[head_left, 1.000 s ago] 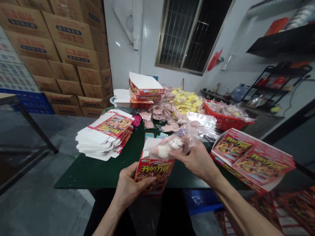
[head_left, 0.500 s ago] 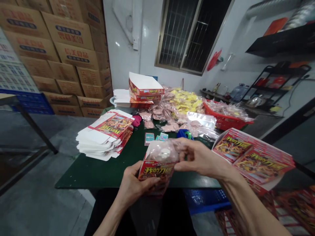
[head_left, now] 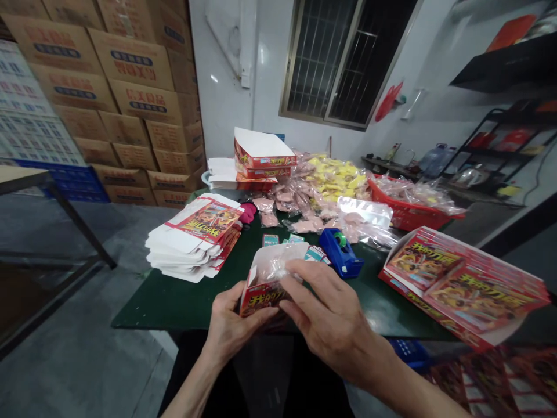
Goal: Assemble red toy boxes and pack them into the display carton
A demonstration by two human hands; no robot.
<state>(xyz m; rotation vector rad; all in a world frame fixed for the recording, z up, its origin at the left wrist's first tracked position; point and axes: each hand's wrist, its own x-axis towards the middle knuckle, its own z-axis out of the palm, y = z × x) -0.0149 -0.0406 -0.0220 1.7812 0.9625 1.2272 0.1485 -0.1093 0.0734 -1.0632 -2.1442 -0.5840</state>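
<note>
My left hand (head_left: 232,319) is wrapped round a small red printed box (head_left: 257,297), held upright over the front edge of the table. Its white top flap stands up at the back. A clear plastic bag (head_left: 272,269) sits crumpled in the box's open mouth, and its contents are mostly hidden. The fingers of my right hand (head_left: 333,316) are closed on the bag at the right side of the opening. Behind the box lie several teal cards (head_left: 314,253), beside a blue tape dispenser (head_left: 343,258).
Flat white-and-red cartons (head_left: 191,241) are stacked on the left of the green table (head_left: 148,305). Pink and yellow bagged pieces (head_left: 335,177) heap at the back, near a red basket (head_left: 404,212). A display carton (head_left: 474,284) holds filled red boxes on the right. Brown cartons (head_left: 130,64) stand behind.
The bag has gone lower into the box, and my right hand has moved left over the opening. The tape dispenser and more cards now show. The whole view has shifted slightly.
</note>
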